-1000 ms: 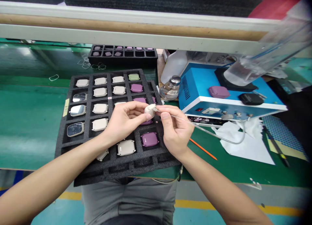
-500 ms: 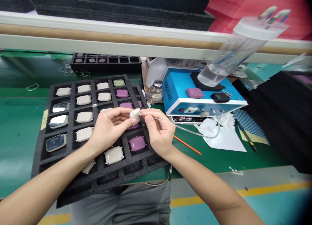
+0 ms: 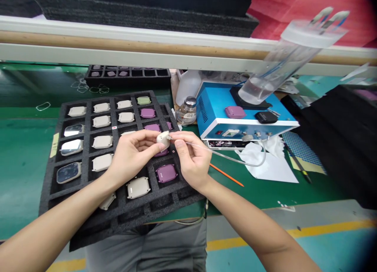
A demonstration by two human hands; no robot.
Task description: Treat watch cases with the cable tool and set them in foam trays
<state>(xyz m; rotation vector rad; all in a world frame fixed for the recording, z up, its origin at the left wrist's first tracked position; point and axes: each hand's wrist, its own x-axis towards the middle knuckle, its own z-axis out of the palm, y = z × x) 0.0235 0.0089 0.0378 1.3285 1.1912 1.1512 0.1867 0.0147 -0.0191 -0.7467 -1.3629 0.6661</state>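
Observation:
My left hand [image 3: 132,152] pinches a beige watch case [image 3: 163,138], tilted up above the foam tray. In my right hand [image 3: 193,158] is the end of a clear tube [image 3: 226,159], its tip against or very close to the watch case's edge. From there the tube curves right to the front of a blue machine [image 3: 218,107]. Below both hands lies the black foam tray [image 3: 86,158], holding beige cases, several purple cases [image 3: 166,173], one green case [image 3: 143,100] and a few with dark or mirror-like screens [image 3: 69,172].
Behind the tray stands a glass bottle with a metal cap [image 3: 187,112]. A tall clear cylinder [image 3: 277,68], a purple case [image 3: 235,112] and a black case [image 3: 266,117] sit on the machine. An orange stick [image 3: 226,175] and white paper [image 3: 275,170] lie at right. A shelf edge [image 3: 132,54] crosses overhead.
Both hands keep the same hold on the watch case and tube. Only a very slight shift of the whole view shows.

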